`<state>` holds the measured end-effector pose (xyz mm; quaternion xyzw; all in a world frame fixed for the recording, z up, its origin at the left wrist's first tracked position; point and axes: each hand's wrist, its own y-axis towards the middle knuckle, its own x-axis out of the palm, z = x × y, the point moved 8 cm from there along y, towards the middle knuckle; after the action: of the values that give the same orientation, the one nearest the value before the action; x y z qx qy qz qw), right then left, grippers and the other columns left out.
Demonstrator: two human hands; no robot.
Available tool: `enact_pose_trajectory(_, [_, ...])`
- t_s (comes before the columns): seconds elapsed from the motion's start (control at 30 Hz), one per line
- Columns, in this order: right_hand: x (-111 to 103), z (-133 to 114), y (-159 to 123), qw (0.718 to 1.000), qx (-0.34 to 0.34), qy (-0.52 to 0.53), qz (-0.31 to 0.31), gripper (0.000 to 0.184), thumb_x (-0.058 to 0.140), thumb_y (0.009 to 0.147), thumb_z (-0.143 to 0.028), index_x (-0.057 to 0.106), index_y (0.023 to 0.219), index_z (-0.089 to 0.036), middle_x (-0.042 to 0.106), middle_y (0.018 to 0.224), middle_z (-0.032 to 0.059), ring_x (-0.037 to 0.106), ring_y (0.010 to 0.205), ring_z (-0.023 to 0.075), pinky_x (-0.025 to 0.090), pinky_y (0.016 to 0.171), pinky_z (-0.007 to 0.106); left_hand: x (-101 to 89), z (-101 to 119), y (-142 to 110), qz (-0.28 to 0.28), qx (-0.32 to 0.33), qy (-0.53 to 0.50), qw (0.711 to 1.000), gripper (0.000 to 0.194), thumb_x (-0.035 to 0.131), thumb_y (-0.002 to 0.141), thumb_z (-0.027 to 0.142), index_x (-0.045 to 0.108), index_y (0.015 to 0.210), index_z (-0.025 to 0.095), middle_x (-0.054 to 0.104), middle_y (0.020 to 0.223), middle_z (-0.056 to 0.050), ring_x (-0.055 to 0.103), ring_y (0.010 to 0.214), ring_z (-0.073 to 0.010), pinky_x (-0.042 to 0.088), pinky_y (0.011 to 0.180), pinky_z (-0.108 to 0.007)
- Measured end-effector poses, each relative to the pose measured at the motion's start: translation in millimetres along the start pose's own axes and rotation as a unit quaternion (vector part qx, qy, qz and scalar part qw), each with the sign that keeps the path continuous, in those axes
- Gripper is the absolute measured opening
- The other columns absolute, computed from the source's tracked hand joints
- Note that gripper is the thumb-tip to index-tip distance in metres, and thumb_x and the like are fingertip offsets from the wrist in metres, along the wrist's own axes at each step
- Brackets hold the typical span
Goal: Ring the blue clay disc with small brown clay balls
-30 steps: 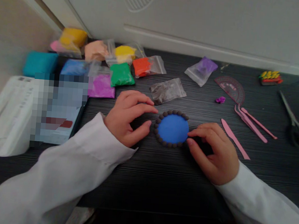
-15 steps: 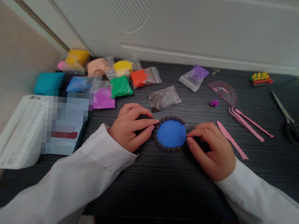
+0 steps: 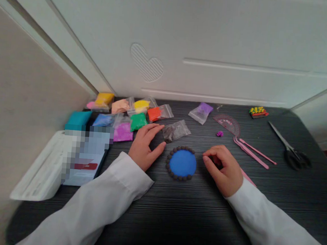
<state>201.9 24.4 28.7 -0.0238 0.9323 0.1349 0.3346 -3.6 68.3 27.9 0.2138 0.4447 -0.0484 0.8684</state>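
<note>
One white printed packet [image 3: 42,169] is lying along the left edge of the black table [image 3: 155,220]. Teal block [image 3: 78,119] is sitting behind it; tablet-like device [image 3: 88,156] is lying just right of it, screen partly pixelated.

Bagged clay is crowding the far-left corner: blue bag [image 3: 103,120], deep-yellow pack [image 3: 105,98] beside a pink lump [image 3: 91,104], peach bag [image 3: 121,106], magenta bag [image 3: 123,132], green bag [image 3: 138,121], yellow bag [image 3: 141,106].

Left hand [image 3: 144,147] is resting just right of magenta, fingers spread loosely, gripping nothing visible. Orange-red bag [image 3: 153,114] is lying beyond it. Fingertips are pointing at the grey zip bag [image 3: 176,131]; can't tell if touching.

Blue disc [image 3: 183,162] is lying flat mid-table, between the hands, touching neither. Dark grey beads [image 3: 182,148] are lining its rim, except on the right side.

Purple bag [image 3: 205,108] is lying near the far edge, magenta scrap [image 3: 220,133] and protractor [image 3: 228,123] to its right.

Right hand [image 3: 223,170] is hovering right of the disc, thumb and forefinger pinched together; can't tell if anything's between. It's partly covering a pink modelling knife [image 3: 249,177].

Pink tweezers [image 3: 253,154] and thin pink rod [image 3: 259,150] are lying side by side. Small multicoloured piece [image 3: 258,112] is sitting near the far-right corner, black-handled scissors [image 3: 288,147] toward the right edge.
</note>
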Motion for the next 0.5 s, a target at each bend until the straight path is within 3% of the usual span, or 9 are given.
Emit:
enact_pose_trajectory(0.1, [-2, 7, 4, 0.999, 0.013, 0.009, 0.028, 0.009, 0.049, 0.076, -0.023, 0.056, 0.079, -0.019, 0.051, 0.077, 0.0015, 0.041, 0.06, 0.01, 0.036, 0.057, 0.026, 10.5, -7, 16, -0.004, 0.004, 0.018, 1.0, 0.045, 0.052, 0.074, 0.036, 0.049, 0.114, 0.016, 0.047, 0.121, -0.009, 0.04, 0.114, -0.0203, 0.031, 0.099, -0.037])
enact_pose_trajectory(0.2, [-2, 11, 9, 0.999, 0.02, 0.019, 0.046, 0.011, 0.048, 0.076, -0.026, 0.056, 0.077, -0.019, 0.05, 0.073, 0.0005, 0.041, 0.06, 0.0102, 0.036, 0.057, 0.026, 23.0, -10, 30, -0.035, 0.015, 0.021, 0.999, 0.047, 0.054, 0.071, 0.043, 0.055, 0.108, 0.015, 0.056, 0.111, -0.009, 0.047, 0.106, -0.0213, 0.034, 0.095, -0.037])
enact_pose_trajectory(0.3, [-1, 18, 16, 0.995, 0.046, 0.047, 0.071, 0.014, 0.049, 0.076, -0.03, 0.058, 0.077, -0.019, 0.052, 0.069, -0.0001, 0.043, 0.059, 0.0103, 0.036, 0.057, 0.026, 25.0, -14, 38, -0.03, 0.002, -0.002, 1.0, 0.048, 0.057, 0.068, 0.043, 0.057, 0.106, 0.015, 0.059, 0.105, -0.009, 0.05, 0.101, -0.0221, 0.037, 0.092, -0.037])
enact_pose_trajectory(0.43, [5, 23, 33, 0.991, 0.06, 0.077, 0.094, 0.022, 0.047, 0.076, -0.034, 0.06, 0.084, -0.019, 0.056, 0.071, 0.0011, 0.047, 0.061, 0.0111, 0.038, 0.059, 0.026, 22.8, -20, 42, -0.007, -0.036, -0.112, 0.993, 0.049, 0.063, 0.063, 0.034, 0.055, 0.107, 0.017, 0.056, 0.104, -0.009, 0.054, 0.087, -0.0198, 0.046, 0.075, -0.034])
enact_pose_trajectory(0.5, [10, 22, 44, 0.99, 0.052, 0.087, 0.099, 0.025, 0.046, 0.076, -0.035, 0.061, 0.088, -0.019, 0.057, 0.073, 0.0017, 0.048, 0.061, 0.0111, 0.039, 0.059, 0.026, 25.7, -27, 42, -0.008, -0.08, -0.228, 0.97, 0.051, 0.066, 0.059, 0.028, 0.055, 0.107, 0.017, 0.056, 0.101, -0.008, 0.055, 0.074, -0.0151, 0.047, 0.068, -0.03])
